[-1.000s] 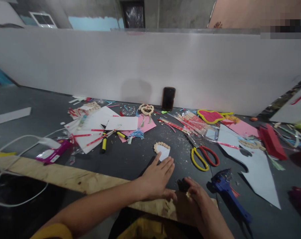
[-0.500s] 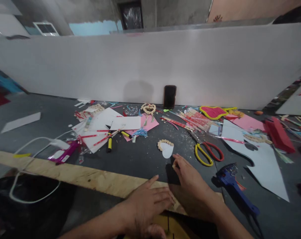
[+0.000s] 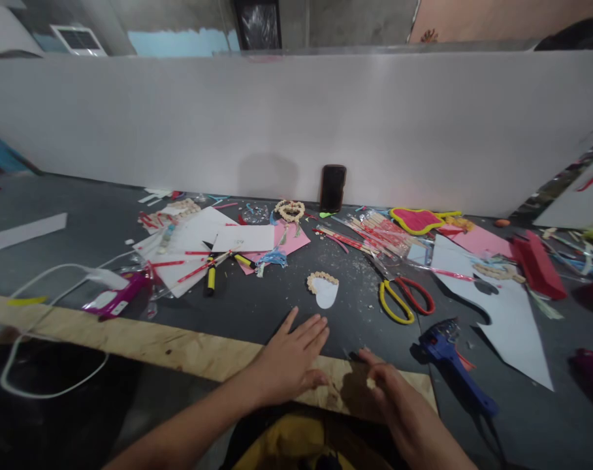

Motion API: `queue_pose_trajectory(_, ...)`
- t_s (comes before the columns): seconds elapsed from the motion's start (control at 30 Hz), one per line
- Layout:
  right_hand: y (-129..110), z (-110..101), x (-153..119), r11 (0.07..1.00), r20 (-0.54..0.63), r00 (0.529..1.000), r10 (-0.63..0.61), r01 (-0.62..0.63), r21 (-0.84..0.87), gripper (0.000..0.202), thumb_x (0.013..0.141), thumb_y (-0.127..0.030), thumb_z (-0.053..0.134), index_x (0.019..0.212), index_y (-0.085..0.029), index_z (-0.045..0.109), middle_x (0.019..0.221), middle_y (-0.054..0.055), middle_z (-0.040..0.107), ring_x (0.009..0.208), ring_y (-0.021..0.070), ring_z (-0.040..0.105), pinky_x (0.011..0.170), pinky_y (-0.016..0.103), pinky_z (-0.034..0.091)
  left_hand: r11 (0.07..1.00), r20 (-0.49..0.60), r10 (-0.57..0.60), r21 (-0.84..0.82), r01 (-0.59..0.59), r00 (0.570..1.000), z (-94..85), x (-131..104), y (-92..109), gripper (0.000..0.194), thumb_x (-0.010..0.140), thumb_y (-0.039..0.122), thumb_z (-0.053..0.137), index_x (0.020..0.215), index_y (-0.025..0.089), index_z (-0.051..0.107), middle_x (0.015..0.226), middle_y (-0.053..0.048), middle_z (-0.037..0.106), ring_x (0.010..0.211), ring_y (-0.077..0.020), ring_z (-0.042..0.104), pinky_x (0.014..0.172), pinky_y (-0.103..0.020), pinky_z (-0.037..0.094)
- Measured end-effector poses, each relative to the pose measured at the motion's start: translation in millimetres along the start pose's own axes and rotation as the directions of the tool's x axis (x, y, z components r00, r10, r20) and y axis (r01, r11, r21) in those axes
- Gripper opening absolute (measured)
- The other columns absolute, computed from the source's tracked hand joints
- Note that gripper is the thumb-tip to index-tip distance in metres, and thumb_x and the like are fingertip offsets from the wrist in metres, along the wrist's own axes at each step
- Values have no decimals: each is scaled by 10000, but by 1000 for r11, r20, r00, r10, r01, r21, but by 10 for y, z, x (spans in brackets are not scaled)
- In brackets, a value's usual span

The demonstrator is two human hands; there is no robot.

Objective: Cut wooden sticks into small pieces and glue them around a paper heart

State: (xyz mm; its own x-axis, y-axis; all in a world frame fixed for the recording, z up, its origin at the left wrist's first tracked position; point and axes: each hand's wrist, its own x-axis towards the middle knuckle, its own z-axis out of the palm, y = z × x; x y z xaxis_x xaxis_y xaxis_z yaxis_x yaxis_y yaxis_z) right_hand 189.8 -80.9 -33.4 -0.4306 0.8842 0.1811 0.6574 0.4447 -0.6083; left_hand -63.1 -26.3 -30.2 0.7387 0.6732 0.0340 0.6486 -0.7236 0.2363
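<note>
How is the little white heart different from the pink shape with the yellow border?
The white heart is smaller than the pink shape. Small beige pieces edge only part of the heart, while yellow trim runs around the pink shape. The heart lies nearer the left hand; the pink shape sits back by the white wall. Both lie flat.

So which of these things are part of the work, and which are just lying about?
Likely in the work:
white heart
pale edging
small pale piece in the right hand
perhaps blue glue gun

Apparently just lying about:
phone
scissors
pink paper
</note>
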Motion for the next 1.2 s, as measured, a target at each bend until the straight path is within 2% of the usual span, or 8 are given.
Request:
queue_pose_trajectory(0.13,-86,-159,-131,966,-121,965,233,-214,147,159,920,-284,373,1052,-256,457,1302,106,539,1139,184,551,894,307,483,999,-1,48,-17,-48,999,76,290,295,761,877,625,187,1407,84,260,1477,-163,272,1383,-268,181,1100,-511,-45)
queue_pose_trajectory(0.37,-97,-181,-224,806,-184,880,437,-293,514,115,917,-362,398,966,-269,447,1320,77,525,1201,195,496,949,308,432,975,33,203,-103,-198,979,116,377,601,816,836,679,229,1340,53,373,1420,-185,380,1372,-273,216,1112,-488,24)
queue_pose_trajectory(0.5,-67,-145,-193,667,-118,856,503,-298,682,126,913,-383,412,959,-271,449,1312,73,528,1157,207,535,966,358,420,946,2,259,-202,-253,966,31,208,517,538,893,524,371,1274,154,461,1324,-108,525,1276,-218,405,1119,-447,59)
queue_pose_trajectory(0.57,-81,-115,-133,660,-117,862,492,-282,696,130,905,-384,431,945,-266,468,1300,73,533,1141,207,546,954,355,431,933,-62,180,-304,-190,982,-51,176,476,303,903,367,441,1152,233,551,1186,-28,633,1162,-168,514,1119,-431,44)
queue_pose_trajectory(0.73,-120,-28,76,809,-236,900,366,-183,558,116,889,-330,470,967,-256,515,1214,78,577,1128,176,549,915,290,456,900,-107,-161,-424,101,981,-252,198,464,110,818,175,535,795,225,631,777,24,673,860,-141,588,1053,-449,157)
queue_pose_trajectory(0.93,-157,38,307,969,-315,941,127,-51,240,108,875,-256,486,952,-245,559,1110,73,609,1043,174,583,871,298,477,912,-186,-190,-397,103,964,-215,107,368,207,795,225,594,993,270,632,1074,-23,619,1045,-200,507,971,-423,257)
queue_pose_trajectory(1.07,-179,46,501,998,-318,947,-38,54,42,122,870,-241,485,952,-225,572,1058,92,619,1023,196,574,857,332,480,884,-253,-309,-433,178,917,-240,120,228,167,879,286,497,929,234,648,895,-26,662,915,-177,549,873,-363,333)
queue_pose_trajectory(1.2,-61,13,833,990,-292,956,-16,-26,-137,141,887,-240,449,935,-213,579,985,86,634,939,198,581,812,342,489,933,-261,-306,-273,233,916,-357,174,-24,206,841,191,514,1002,261,620,899,-13,666,924,-189,539,920,-424,264)
